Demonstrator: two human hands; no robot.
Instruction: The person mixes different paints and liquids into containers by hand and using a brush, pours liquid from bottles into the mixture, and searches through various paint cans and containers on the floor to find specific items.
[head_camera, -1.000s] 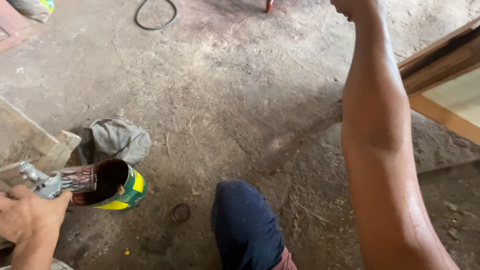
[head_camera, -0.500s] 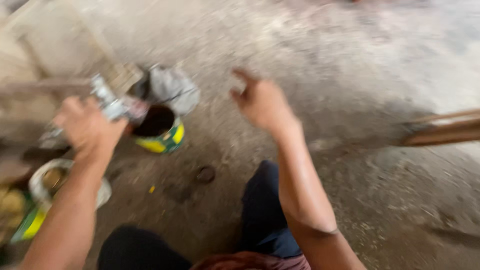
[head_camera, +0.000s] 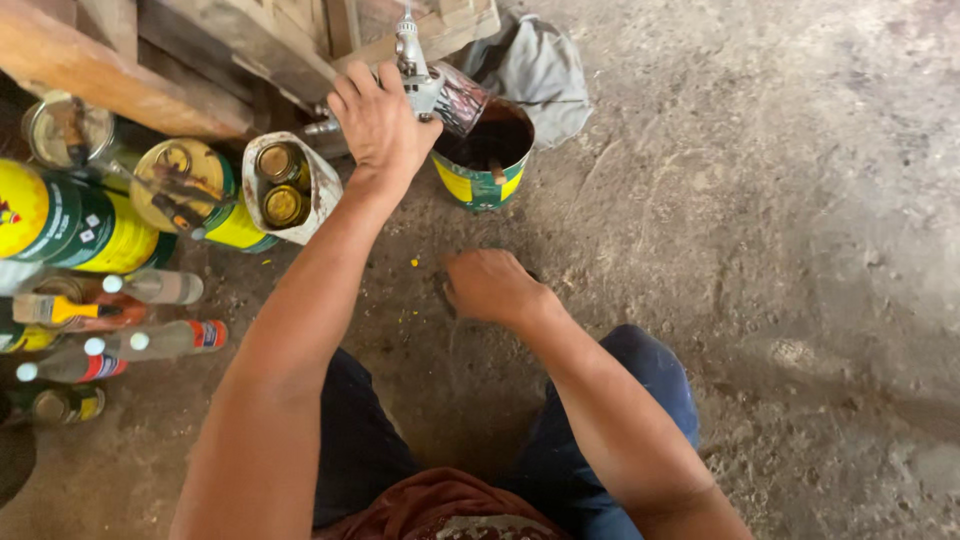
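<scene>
My left hand (head_camera: 378, 125) grips a metal spray gun (head_camera: 415, 70) with a stained cup, held tilted over an open yellow-and-green paint can (head_camera: 487, 165) of dark liquid. My right hand (head_camera: 492, 285) rests low on the dirt floor in front of my knees, fingers curled down toward the ground; whether anything is under them is hidden. The can stands just beyond and between both hands.
A grey rag (head_camera: 535, 65) lies behind the can. Wooden planks (head_camera: 130, 60) run along the top left. Several yellow tins (head_camera: 195, 195), a cut white container with two small jars (head_camera: 285, 185) and bottles (head_camera: 150, 340) crowd the left. Bare concrete floor (head_camera: 780, 220) spreads to the right.
The view swung left and down. My right hand dropped from mid-air to the floor. My left hand with the spray gun stayed by the paint can.
</scene>
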